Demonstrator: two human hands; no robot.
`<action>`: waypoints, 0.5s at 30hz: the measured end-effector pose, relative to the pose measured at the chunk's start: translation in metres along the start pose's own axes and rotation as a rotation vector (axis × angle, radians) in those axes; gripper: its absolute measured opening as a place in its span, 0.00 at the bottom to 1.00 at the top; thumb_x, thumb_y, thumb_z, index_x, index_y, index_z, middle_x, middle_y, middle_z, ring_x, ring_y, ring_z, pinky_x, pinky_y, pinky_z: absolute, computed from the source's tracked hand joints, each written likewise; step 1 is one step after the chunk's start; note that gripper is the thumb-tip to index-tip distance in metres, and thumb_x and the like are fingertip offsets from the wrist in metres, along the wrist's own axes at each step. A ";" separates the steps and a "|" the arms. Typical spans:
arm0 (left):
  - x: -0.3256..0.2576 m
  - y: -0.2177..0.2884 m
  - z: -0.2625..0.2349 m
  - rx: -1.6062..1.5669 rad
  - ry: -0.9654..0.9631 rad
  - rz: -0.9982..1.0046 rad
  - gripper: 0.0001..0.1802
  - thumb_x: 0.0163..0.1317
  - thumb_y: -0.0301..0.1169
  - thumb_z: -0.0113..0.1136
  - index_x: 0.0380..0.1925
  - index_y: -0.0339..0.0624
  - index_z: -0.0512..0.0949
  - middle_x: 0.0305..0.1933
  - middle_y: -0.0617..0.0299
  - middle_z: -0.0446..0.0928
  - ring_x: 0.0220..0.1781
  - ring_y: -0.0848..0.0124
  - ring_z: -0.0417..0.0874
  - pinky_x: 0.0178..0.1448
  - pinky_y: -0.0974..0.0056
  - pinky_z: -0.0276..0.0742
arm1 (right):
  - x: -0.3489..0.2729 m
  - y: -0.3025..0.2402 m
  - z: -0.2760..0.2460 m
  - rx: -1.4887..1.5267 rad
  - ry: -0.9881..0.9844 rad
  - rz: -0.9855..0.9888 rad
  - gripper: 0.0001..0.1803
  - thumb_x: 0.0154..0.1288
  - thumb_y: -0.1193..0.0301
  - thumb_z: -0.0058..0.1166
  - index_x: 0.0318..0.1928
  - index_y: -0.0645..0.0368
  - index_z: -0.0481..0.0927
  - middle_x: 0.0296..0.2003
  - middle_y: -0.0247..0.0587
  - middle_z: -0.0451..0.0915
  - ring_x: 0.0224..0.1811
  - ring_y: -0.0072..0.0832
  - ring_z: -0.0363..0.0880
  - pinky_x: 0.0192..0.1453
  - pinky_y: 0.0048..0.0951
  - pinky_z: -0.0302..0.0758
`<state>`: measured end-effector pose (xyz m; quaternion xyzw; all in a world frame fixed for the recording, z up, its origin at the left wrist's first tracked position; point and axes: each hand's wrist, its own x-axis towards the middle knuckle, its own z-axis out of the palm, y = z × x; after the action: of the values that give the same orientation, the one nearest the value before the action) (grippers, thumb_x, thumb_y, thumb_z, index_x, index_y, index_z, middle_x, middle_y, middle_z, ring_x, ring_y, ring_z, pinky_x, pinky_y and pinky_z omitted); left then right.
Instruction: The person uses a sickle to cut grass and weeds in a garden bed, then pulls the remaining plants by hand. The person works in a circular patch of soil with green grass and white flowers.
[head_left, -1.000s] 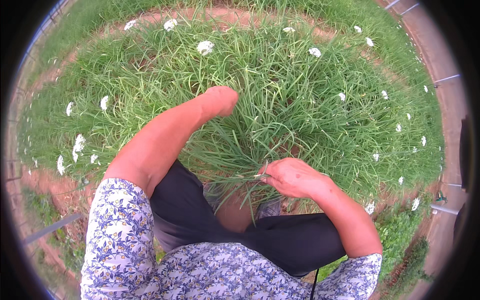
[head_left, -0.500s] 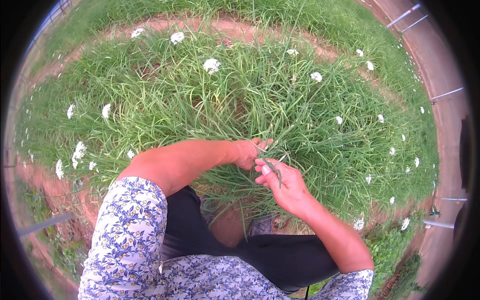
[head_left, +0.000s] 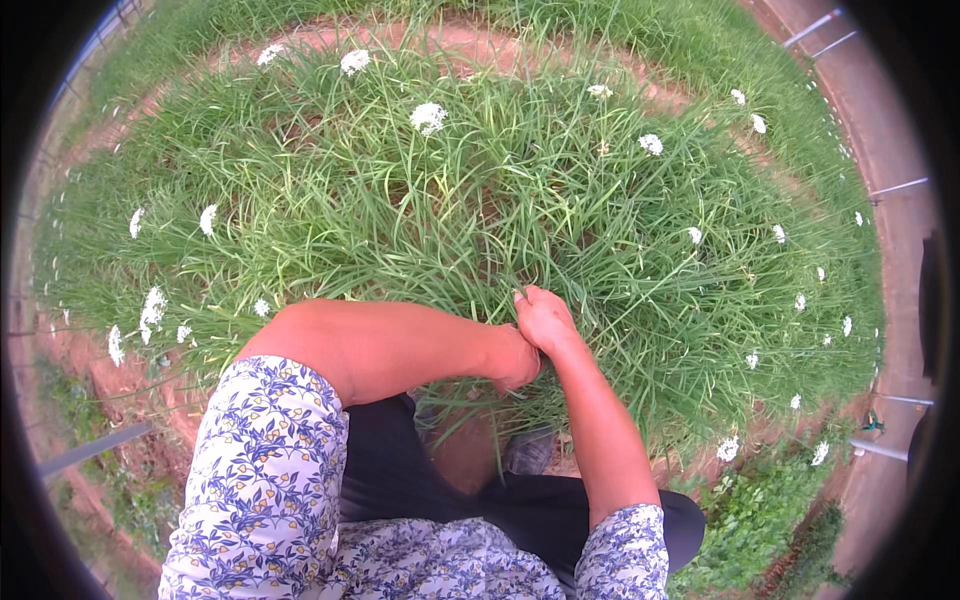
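My left hand point(head_left: 515, 357) is bent downward beside my right wrist, its fingers curled and mostly hidden under the palm; what it holds cannot be made out. Just beyond it, my right hand point(head_left: 546, 318) is closed, thumb and forefinger pinched together. A thin green blade tip point(head_left: 520, 292) pokes out at that pinch; the rest is covered by the hand. The two hands touch or nearly touch. Around them grows a dense bed of garlic chives point(head_left: 420, 235) with long narrow leaves, some hanging below my left hand.
White chive flower heads point(head_left: 428, 118) stand above the leaves. Bare reddish soil point(head_left: 470, 45) curves behind the bed. My knee in dark trousers point(head_left: 390, 465) and a shoe point(head_left: 530, 450) are close below the hands. A paved path point(head_left: 885, 250) with metal rods runs along the right.
My left hand has drawn down toward me and now lies below the right one. The right hand has moved up and closed further, its forearm swinging inward to the left.
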<state>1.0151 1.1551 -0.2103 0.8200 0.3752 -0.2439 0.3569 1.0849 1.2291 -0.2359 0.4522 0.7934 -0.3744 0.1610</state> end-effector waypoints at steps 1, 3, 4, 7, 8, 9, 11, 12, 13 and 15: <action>-0.010 0.001 -0.001 -0.137 0.026 -0.094 0.31 0.59 0.36 0.67 0.63 0.42 0.76 0.60 0.53 0.83 0.60 0.54 0.84 0.62 0.50 0.80 | 0.000 0.009 0.000 0.009 -0.021 0.033 0.22 0.78 0.59 0.43 0.56 0.63 0.79 0.58 0.59 0.80 0.63 0.56 0.76 0.68 0.50 0.72; -0.016 -0.008 -0.002 -0.162 0.009 -0.033 0.35 0.59 0.37 0.69 0.67 0.46 0.73 0.60 0.50 0.81 0.62 0.52 0.82 0.61 0.51 0.81 | 0.000 0.030 0.003 -0.030 -0.043 0.025 0.22 0.78 0.57 0.44 0.55 0.62 0.80 0.56 0.61 0.81 0.62 0.57 0.77 0.67 0.51 0.73; -0.017 -0.020 -0.007 -0.182 0.022 0.056 0.33 0.59 0.37 0.69 0.66 0.46 0.75 0.60 0.49 0.81 0.63 0.52 0.82 0.61 0.51 0.81 | -0.003 0.039 0.002 -0.054 -0.053 0.042 0.22 0.78 0.57 0.44 0.55 0.62 0.80 0.56 0.61 0.81 0.61 0.57 0.77 0.66 0.51 0.73; -0.041 -0.067 -0.039 -0.577 0.076 0.085 0.23 0.63 0.38 0.68 0.57 0.46 0.81 0.56 0.54 0.83 0.60 0.58 0.84 0.59 0.54 0.81 | -0.006 0.065 0.004 -0.124 -0.102 0.072 0.21 0.76 0.57 0.46 0.54 0.60 0.81 0.54 0.59 0.82 0.60 0.56 0.79 0.64 0.52 0.75; -0.047 -0.087 -0.041 -0.829 0.148 0.005 0.19 0.65 0.39 0.67 0.52 0.45 0.82 0.55 0.57 0.83 0.55 0.62 0.86 0.55 0.56 0.83 | -0.008 0.066 0.005 -0.190 -0.105 0.062 0.21 0.76 0.57 0.46 0.54 0.59 0.81 0.54 0.59 0.83 0.60 0.56 0.80 0.64 0.53 0.75; -0.053 -0.106 -0.042 -1.082 0.220 -0.086 0.16 0.67 0.41 0.67 0.48 0.43 0.83 0.54 0.59 0.83 0.49 0.66 0.88 0.52 0.58 0.84 | -0.008 0.064 0.007 -0.255 -0.109 0.045 0.20 0.76 0.58 0.46 0.54 0.58 0.81 0.54 0.58 0.83 0.60 0.55 0.80 0.64 0.54 0.75; -0.067 -0.133 -0.047 -1.344 0.531 -0.274 0.15 0.71 0.42 0.63 0.45 0.41 0.81 0.48 0.61 0.82 0.35 0.73 0.87 0.37 0.65 0.85 | -0.015 0.054 0.010 -0.294 -0.128 0.006 0.18 0.75 0.61 0.44 0.53 0.57 0.82 0.54 0.55 0.84 0.60 0.54 0.81 0.64 0.54 0.74; -0.064 -0.144 -0.050 -1.438 0.738 -0.347 0.15 0.72 0.41 0.61 0.46 0.40 0.79 0.45 0.60 0.81 0.30 0.74 0.85 0.31 0.68 0.82 | -0.019 0.051 0.010 -0.307 -0.137 -0.011 0.18 0.75 0.62 0.44 0.53 0.57 0.82 0.54 0.54 0.84 0.60 0.53 0.81 0.65 0.55 0.74; -0.062 -0.152 -0.054 -1.522 0.947 -0.423 0.16 0.74 0.41 0.60 0.47 0.39 0.77 0.43 0.59 0.80 0.25 0.74 0.83 0.24 0.70 0.79 | -0.021 0.050 0.013 -0.318 -0.148 -0.029 0.18 0.75 0.63 0.43 0.53 0.57 0.82 0.54 0.54 0.84 0.60 0.53 0.81 0.65 0.55 0.73; -0.058 -0.166 -0.061 -1.604 1.108 -0.501 0.17 0.76 0.38 0.55 0.52 0.33 0.75 0.43 0.54 0.81 0.24 0.72 0.82 0.22 0.68 0.78 | -0.022 0.053 0.024 -0.348 -0.144 -0.040 0.17 0.73 0.65 0.44 0.52 0.55 0.83 0.54 0.52 0.85 0.60 0.51 0.81 0.65 0.56 0.72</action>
<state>0.8574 1.2532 -0.2003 0.2327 0.7032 0.4286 0.5173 1.1396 1.2150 -0.2624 0.3740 0.8413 -0.2661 0.2854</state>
